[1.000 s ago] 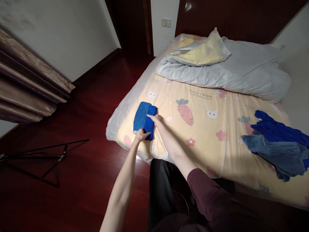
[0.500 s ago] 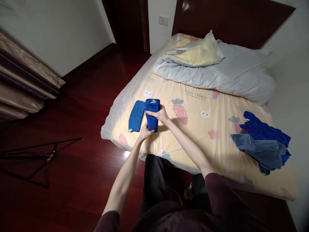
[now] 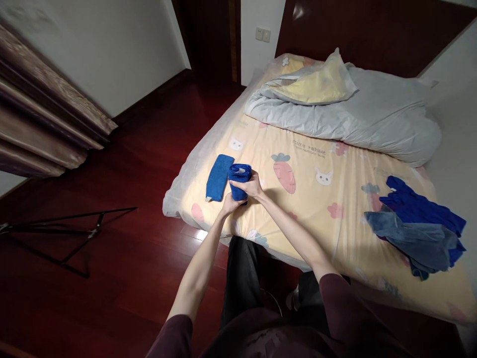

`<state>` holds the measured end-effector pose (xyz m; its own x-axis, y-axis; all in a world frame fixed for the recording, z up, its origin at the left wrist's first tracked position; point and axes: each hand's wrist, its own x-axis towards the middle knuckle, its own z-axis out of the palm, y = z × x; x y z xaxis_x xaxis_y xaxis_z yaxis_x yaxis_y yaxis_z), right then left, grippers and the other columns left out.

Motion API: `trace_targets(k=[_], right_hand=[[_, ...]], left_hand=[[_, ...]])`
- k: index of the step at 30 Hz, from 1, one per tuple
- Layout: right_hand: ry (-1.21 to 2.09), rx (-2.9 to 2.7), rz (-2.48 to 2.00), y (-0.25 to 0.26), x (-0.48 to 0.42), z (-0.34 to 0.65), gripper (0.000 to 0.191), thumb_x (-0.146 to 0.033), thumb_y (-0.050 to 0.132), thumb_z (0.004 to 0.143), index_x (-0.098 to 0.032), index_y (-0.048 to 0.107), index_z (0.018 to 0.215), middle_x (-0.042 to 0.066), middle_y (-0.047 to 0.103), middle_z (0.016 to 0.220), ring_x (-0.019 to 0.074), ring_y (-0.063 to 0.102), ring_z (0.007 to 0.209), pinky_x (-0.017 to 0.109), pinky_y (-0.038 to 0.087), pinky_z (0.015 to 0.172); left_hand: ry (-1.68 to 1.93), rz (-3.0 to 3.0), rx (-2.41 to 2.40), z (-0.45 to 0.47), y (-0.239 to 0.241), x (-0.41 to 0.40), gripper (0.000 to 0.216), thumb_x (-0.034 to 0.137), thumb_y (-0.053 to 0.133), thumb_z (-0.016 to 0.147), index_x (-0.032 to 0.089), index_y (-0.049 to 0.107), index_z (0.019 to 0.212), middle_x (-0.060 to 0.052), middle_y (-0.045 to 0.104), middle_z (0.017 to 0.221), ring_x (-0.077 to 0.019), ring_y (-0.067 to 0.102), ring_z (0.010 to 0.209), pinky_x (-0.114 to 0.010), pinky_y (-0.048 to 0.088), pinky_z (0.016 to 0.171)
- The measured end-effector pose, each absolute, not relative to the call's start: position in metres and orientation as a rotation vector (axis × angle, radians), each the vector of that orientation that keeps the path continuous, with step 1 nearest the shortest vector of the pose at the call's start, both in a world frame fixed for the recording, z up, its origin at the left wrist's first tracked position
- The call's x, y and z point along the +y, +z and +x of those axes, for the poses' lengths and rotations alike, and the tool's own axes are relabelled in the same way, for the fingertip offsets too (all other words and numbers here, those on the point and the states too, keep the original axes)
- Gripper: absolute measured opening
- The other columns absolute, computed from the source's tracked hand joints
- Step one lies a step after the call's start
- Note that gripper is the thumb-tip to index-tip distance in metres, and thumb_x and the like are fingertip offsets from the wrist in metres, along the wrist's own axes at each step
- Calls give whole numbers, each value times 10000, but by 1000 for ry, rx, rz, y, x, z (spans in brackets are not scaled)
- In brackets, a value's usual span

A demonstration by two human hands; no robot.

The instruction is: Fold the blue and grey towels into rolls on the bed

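Observation:
Both my hands grip a folded bright blue towel [image 3: 239,175], held upright just above the near left corner of the bed [image 3: 305,199]. My right hand [image 3: 250,185] wraps round its upper side. My left hand [image 3: 230,204] holds its lower end from beneath. A second folded blue towel [image 3: 218,176] lies flat on the yellow carrot-print sheet just left of the held one.
A heap of unfolded blue and grey-blue towels [image 3: 419,226] lies at the bed's right. A crumpled grey and yellow duvet [image 3: 346,107] covers the far end. A black tripod [image 3: 63,233] lies on the red wooden floor at left, curtains [image 3: 44,124] beyond it.
One second ago both towels lay stacked flat under my hands. I have since lifted the top one off and stood it on end, and my hands have closed more tightly on it.

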<state>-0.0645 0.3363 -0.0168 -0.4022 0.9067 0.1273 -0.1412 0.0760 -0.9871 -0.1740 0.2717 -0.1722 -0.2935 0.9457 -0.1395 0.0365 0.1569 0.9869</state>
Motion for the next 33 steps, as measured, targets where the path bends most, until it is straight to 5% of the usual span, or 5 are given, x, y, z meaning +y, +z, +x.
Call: trace_targets(k=[27,30,33], right_hand=[[1482,-1471,-848,-19,339,-68,585,-521,983,506,-194,738,924,79,815,995,292,769,948,416,649,887],[1487,-1494,-850,-20,339,-68,613,-546,975,530,-190,739,969,86,810,1009,297,761,976,424,644,906],[1447,-1550,-803,-18,343,-64,817,-564,983,534,-212,709,1219,112,768,1239,313,699,1209,426,591,1045]], left_hand=[[1224,1033,1560,-177,-175,275,530,411,939,594,116,699,963,-157,760,976,-333,737,932,-476,627,873],[1232,1057,1551,-176,-172,274,652,445,949,592,100,698,1086,-186,754,1081,-356,733,1002,-514,609,945],[1328,1147,1483,-179,-167,268,986,473,982,558,130,591,1395,-217,673,1348,-381,649,1276,-533,534,1103]])
